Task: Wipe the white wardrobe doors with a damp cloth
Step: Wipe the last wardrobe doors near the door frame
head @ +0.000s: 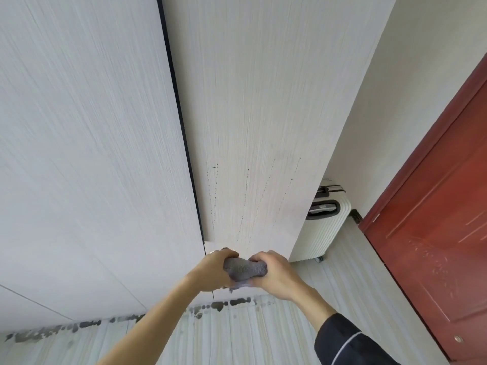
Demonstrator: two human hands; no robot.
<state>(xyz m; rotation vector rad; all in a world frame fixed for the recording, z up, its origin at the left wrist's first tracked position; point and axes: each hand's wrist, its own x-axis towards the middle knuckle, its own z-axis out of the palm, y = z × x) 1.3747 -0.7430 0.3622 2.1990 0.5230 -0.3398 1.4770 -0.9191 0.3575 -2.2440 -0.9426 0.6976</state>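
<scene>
Two white wardrobe doors fill the view: the left door (87, 143) and the right door (261, 106), split by a dark vertical gap. Thin trails of dark water drops run down the lower part of the right door. A grey cloth (243, 270) is bunched and twisted between both hands, low in front of the right door. My left hand (212, 270) grips its left end and my right hand (275, 272) grips its right end. A ring shows on my left hand.
Dark wet patches (224, 304) line the pale floor along the wardrobe's base. A white ribbed suitcase (320, 227) stands to the right of the wardrobe against the wall. A red-brown door (437, 227) stands open at the far right.
</scene>
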